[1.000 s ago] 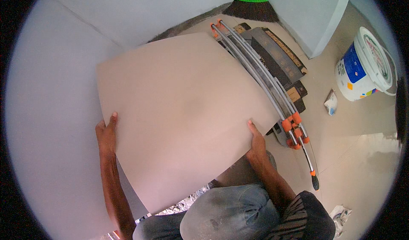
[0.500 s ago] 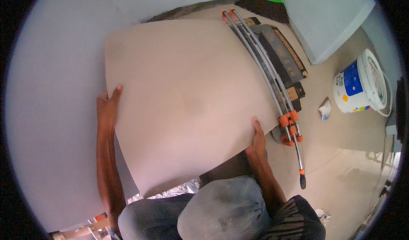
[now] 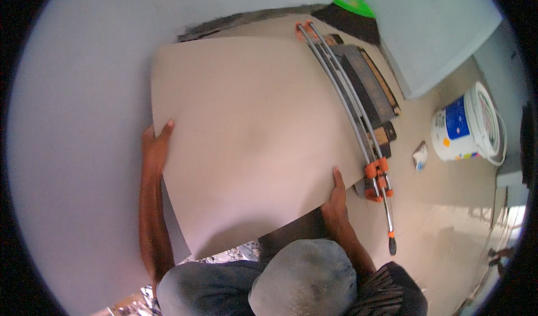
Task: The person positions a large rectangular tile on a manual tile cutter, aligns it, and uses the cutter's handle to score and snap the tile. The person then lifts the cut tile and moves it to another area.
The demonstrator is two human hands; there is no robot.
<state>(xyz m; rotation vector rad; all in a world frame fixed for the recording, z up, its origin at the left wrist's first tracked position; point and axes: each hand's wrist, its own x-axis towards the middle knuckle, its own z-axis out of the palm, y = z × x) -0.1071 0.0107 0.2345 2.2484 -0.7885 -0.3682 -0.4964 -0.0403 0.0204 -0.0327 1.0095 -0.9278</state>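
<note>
A large beige floor tile (image 3: 252,136) spans the middle of the view, tilted a little toward me. My left hand (image 3: 157,143) grips its left edge, thumb on top and the other fingers hidden beneath. On the near right edge, my right hand (image 3: 335,201) holds it the same way, its fingers out of sight under the tile. Right beside the tile's right edge lies a manual tile cutter (image 3: 358,114) with two grey rails, orange fittings and a black-tipped handle.
Dark cardboard boxes (image 3: 370,86) lie by the cutter. A broom (image 3: 353,16) with a green head leans at the back, near a pale wall end (image 3: 437,41). To the right stand a white bucket (image 3: 462,125) and a crumpled wrapper (image 3: 420,156). A grey wall (image 3: 84,136) runs along the left.
The whole scene sits slightly lower, and the tile and my left hand appear a little further right. Both hands keep their hold on the tile.
</note>
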